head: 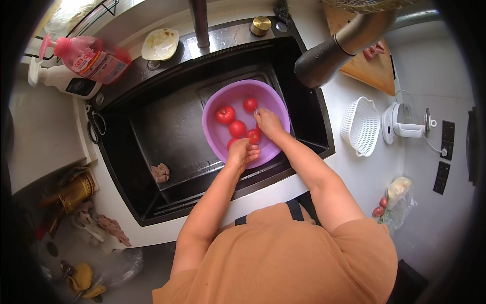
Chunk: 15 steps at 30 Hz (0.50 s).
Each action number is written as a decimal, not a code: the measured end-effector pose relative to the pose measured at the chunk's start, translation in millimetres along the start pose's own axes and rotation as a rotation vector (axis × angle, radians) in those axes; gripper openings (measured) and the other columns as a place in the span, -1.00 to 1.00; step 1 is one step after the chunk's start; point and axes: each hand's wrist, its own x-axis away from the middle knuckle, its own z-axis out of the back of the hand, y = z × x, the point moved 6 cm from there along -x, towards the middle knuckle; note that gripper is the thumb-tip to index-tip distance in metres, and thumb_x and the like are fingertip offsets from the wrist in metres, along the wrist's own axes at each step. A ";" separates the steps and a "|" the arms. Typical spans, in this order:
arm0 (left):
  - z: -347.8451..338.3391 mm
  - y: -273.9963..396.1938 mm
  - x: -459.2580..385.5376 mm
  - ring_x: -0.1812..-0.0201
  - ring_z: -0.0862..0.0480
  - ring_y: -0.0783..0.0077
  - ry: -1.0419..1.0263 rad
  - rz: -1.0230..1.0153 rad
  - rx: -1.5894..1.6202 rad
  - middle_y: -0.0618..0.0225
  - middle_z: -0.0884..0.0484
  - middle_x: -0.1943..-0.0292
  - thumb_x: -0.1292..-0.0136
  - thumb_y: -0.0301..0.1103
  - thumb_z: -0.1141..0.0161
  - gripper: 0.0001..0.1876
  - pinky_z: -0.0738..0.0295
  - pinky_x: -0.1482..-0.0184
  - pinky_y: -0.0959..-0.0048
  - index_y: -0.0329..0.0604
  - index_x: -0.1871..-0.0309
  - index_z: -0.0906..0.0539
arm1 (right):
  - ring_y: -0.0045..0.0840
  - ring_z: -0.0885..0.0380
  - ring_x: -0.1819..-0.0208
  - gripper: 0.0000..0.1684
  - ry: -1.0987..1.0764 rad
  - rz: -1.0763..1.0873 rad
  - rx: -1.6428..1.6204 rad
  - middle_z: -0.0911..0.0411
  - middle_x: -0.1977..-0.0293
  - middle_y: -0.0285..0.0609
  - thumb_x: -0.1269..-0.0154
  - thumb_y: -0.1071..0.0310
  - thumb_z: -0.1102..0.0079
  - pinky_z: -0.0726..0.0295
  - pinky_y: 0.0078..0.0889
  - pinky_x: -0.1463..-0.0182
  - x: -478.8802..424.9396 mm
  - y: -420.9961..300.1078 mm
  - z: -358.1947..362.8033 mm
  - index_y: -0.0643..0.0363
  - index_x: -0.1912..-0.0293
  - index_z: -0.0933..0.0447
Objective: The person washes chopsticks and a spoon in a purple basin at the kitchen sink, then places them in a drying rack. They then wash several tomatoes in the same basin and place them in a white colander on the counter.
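A purple plastic basin [210,131] stands in the right part of a black sink [167,125], with several red tomatoes [226,114] inside. My left hand [243,152] is at the basin's near side, its fingers apart, over a tomato [231,143] that it partly hides. Further right, my right hand [269,122] reaches over the basin's right side, its fingers bent at another tomato that is mostly hidden beneath them; whether they grip it is unclear. A tomato [253,136] lies between the two hands.
The dark faucet head [322,64] overhangs the sink's right rim. A crumpled cloth [160,173] lies in the sink's left part. On the right counter are a white basket [360,127], an electric kettle [406,123] and a wooden board [374,76]; soap bottles [98,60] stand behind left.
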 end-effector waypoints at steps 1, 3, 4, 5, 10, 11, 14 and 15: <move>4.8 0.8 -3.2 0.41 -0.60 0.33 0.006 -0.003 0.010 0.13 -0.54 0.36 -0.26 -0.30 0.09 -0.78 -0.56 0.42 0.46 -0.24 0.12 -0.37 | -0.08 -0.50 0.31 -0.75 -0.053 -0.034 0.028 -0.53 0.38 0.03 -0.12 0.22 -0.07 -0.45 -0.09 0.20 -2.4 3.4 -4.7 0.22 0.35 -0.45; 13.0 4.4 -10.4 0.38 -0.61 0.34 0.014 -0.009 0.027 0.14 -0.55 0.35 -0.26 -0.31 0.08 -0.79 -0.57 0.38 0.45 -0.22 0.12 -0.40 | -0.07 -0.49 0.28 -0.75 -0.157 -0.103 0.085 -0.52 0.31 0.01 -0.10 0.24 -0.10 -0.46 -0.10 0.19 -9.9 8.5 -9.5 0.20 0.28 -0.43; 15.1 7.6 -11.2 0.37 -0.61 0.34 0.011 -0.012 0.039 0.14 -0.56 0.34 -0.26 -0.32 0.08 -0.78 -0.57 0.35 0.46 -0.23 0.11 -0.40 | -0.07 -0.48 0.25 -0.73 -0.121 -0.089 0.090 -0.49 0.26 0.01 -0.08 0.25 -0.12 -0.46 -0.11 0.18 -13.6 5.6 -6.2 0.19 0.23 -0.41; 17.4 9.8 -13.1 0.39 -0.60 0.33 0.019 -0.012 0.064 0.14 -0.55 0.34 -0.26 -0.31 0.08 -0.77 -0.57 0.37 0.46 -0.24 0.10 -0.40 | -0.08 -0.47 0.22 -0.69 -0.086 -0.074 0.094 -0.45 0.21 0.01 -0.07 0.27 -0.13 -0.47 -0.12 0.17 -17.0 2.0 -3.0 0.17 0.18 -0.40; 30.0 19.6 -24.2 0.38 -0.60 0.30 0.044 -0.002 0.160 0.11 -0.52 0.31 -0.25 -0.30 0.07 -0.73 -0.56 0.39 0.46 -0.28 0.08 -0.38 | -0.07 -0.38 0.08 -0.58 -0.038 0.111 0.091 -0.30 0.00 -0.05 -0.02 0.33 -0.15 -0.45 -0.15 0.07 -28.7 -24.3 -3.3 0.11 0.06 -0.36; 33.2 21.9 -25.9 0.35 -0.59 0.29 0.057 -0.012 0.165 0.11 -0.52 0.30 -0.25 -0.30 0.07 -0.73 -0.56 0.38 0.46 -0.29 0.08 -0.38 | -0.08 -0.35 0.05 -0.58 -0.030 0.135 0.151 -0.29 -0.01 -0.06 -0.01 0.34 -0.14 -0.46 -0.16 0.06 -26.7 -27.9 -9.9 0.10 0.06 -0.37; 37.5 30.1 -25.5 0.29 -0.59 0.28 0.091 -0.031 0.171 0.11 -0.53 0.27 -0.25 -0.31 0.09 -0.73 -0.56 0.33 0.46 -0.30 0.08 -0.39 | -0.10 -0.29 -0.02 -0.56 -0.262 0.296 0.365 -0.27 -0.01 -0.10 0.02 0.36 -0.13 -0.46 -0.17 0.05 -22.3 -37.1 -39.7 0.04 0.04 -0.40; 37.8 33.1 -24.5 0.27 -0.59 0.28 0.100 -0.034 0.173 0.11 -0.53 0.28 -0.25 -0.32 0.10 -0.75 -0.56 0.31 0.47 -0.29 0.09 -0.40 | -0.10 -0.27 -0.04 -0.54 -0.382 0.367 0.444 -0.27 -0.01 -0.11 0.03 0.37 -0.13 -0.46 -0.17 0.05 -19.2 -40.6 -47.3 0.02 0.04 -0.41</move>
